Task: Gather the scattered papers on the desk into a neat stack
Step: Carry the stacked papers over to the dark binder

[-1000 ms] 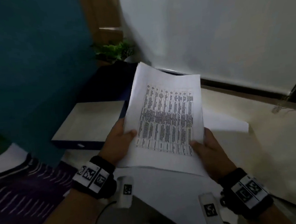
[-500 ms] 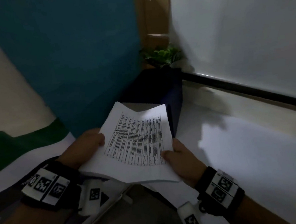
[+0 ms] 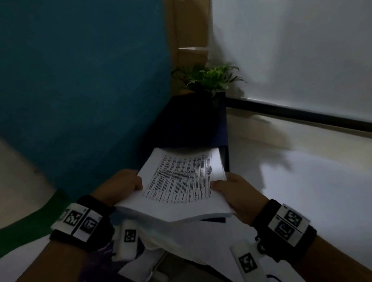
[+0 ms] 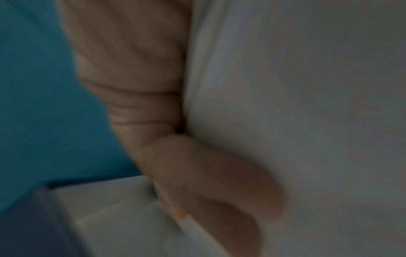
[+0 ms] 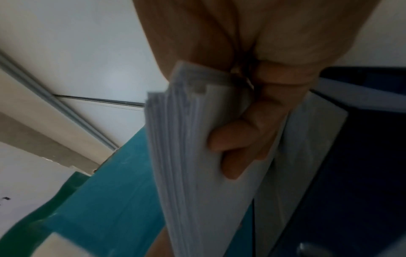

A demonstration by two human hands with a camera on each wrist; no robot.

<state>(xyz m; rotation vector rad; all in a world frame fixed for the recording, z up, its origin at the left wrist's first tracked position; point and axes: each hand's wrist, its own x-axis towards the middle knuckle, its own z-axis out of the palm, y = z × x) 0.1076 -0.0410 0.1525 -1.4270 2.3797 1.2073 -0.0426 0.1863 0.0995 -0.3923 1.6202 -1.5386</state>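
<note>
We grip the thick white printed paper stack (image 3: 180, 186) w/ left hand (image 3: 121, 185) & right hand (image 3: 238, 195); uneven edges may fan, sheets slipping out.

A black wristband (image 3: 80, 228) is being worn on the left forearm and another black wristband (image 3: 286, 224) on the right, each faced with a white plate carrying two black square markers. White marker-tagged camera pods (image 3: 127, 239) are being carried beneath both wrists; the forearms are being left bare.

An office: printed papers (image 3: 184, 182), a desk (image 3: 294, 144), a partition (image 3: 72, 83), a potted plant (image 3: 210, 77).
</note>
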